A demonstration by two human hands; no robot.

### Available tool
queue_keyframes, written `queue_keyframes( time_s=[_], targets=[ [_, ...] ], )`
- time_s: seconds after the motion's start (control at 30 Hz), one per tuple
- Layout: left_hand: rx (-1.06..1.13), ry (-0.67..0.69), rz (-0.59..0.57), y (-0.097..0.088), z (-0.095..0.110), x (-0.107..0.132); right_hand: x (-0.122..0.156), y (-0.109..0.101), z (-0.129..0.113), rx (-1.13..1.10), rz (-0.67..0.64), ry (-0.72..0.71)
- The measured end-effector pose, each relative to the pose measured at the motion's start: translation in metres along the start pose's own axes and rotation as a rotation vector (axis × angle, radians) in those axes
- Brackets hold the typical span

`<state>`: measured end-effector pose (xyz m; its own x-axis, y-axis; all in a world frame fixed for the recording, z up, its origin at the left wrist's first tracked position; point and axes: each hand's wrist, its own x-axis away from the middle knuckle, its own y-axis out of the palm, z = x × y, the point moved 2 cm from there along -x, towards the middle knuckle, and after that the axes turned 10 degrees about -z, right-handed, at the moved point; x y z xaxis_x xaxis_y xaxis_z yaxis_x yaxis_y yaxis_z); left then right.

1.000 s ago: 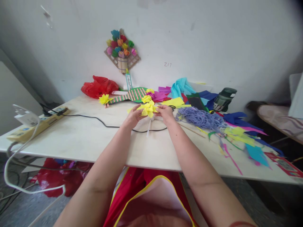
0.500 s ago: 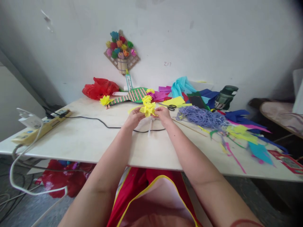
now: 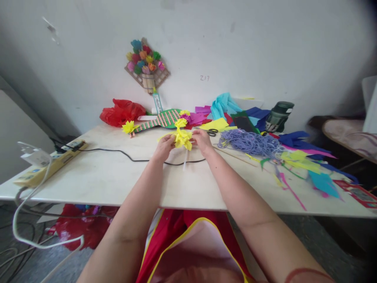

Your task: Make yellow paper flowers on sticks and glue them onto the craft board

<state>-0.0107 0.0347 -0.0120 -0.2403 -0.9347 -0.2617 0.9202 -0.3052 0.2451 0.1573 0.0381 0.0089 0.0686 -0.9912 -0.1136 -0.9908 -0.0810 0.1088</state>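
Observation:
A ruffled yellow paper flower (image 3: 183, 140) is held just above the middle of the table, between my two hands. The fingers of my left hand (image 3: 165, 147) pinch its left edge, and my right hand (image 3: 202, 141) pinches the right edge. Below the flower, a thin whitish stick (image 3: 185, 160) points down toward me; whether it is joined to the flower is unclear. Right behind stands a green board shaped like a stringed instrument (image 3: 169, 118), crossed by pink strips. One yellow paper flower (image 3: 129, 127) sits at its narrow left end, with more yellow and magenta paper at its right end.
Black-handled scissors (image 3: 212, 132) and a heap of purple cord (image 3: 250, 142) lie to the right, among coloured paper scraps (image 3: 300, 161). A dark green bottle (image 3: 279, 116) stands behind. At left is a power strip (image 3: 50, 163), its black cable (image 3: 123, 155) crossing the table.
The yellow flower has turned slightly in my fingers, and its petals hang lower. Both hands keep nearly the same place. The whole view has shifted a little.

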Motion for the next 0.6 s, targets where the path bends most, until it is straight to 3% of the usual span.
queue_keyframes(
  time_s=[0.17, 0.33, 0.6],
  targets=[
    [-0.015, -0.007, -0.06, 0.003, 0.0019, 0.0021, 0.0044, -0.006, -0.009, 0.081, -0.034, -0.047],
    [0.0, -0.024, -0.099, 0.0083, 0.0065, 0.006, 0.0046, -0.0052, -0.007, 0.096, -0.141, 0.043],
    [-0.022, -0.06, -0.132, 0.0087, 0.0046, 0.0065, 0.0087, -0.0063, -0.011, 0.177, -0.165, 0.091]
  ],
)
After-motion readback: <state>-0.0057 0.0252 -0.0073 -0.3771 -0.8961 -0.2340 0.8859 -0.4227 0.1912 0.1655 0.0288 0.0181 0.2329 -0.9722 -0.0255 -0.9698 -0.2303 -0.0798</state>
